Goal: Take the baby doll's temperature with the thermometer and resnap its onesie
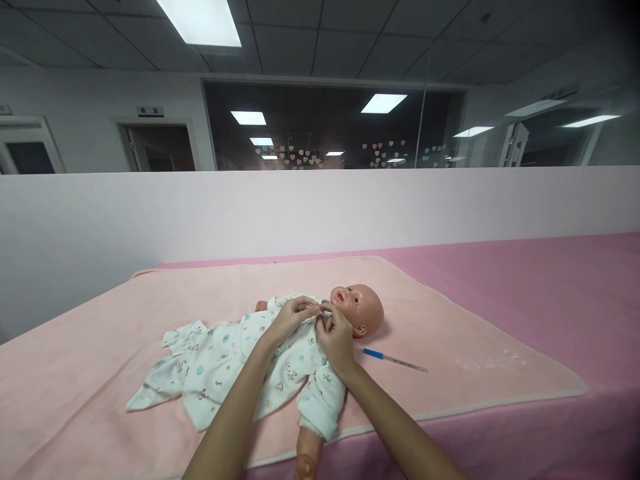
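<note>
A bald baby doll [364, 308] lies on its back with its head to the right. It wears a white baby romper [220, 357] printed with small coloured figures, whose legs spread flat to the left. At the romper's neckline, just below the doll's chin, my left hand [294, 319] and my right hand [337, 339] meet with bent, pinching fingers. Both seem to grip the collar fabric; any fastener between the fingertips is hidden. One doll forearm [309, 450] sticks out of the near sleeve, and the far hand [261, 306] shows beyond my left hand.
A thin, clear pen-like stick with a blue end [373, 353] lies right of my right hand. Beneath the doll is a peach blanket [450, 327] with a pale edge, over a pink cover [550, 287]. A low white wall [320, 213] rises behind.
</note>
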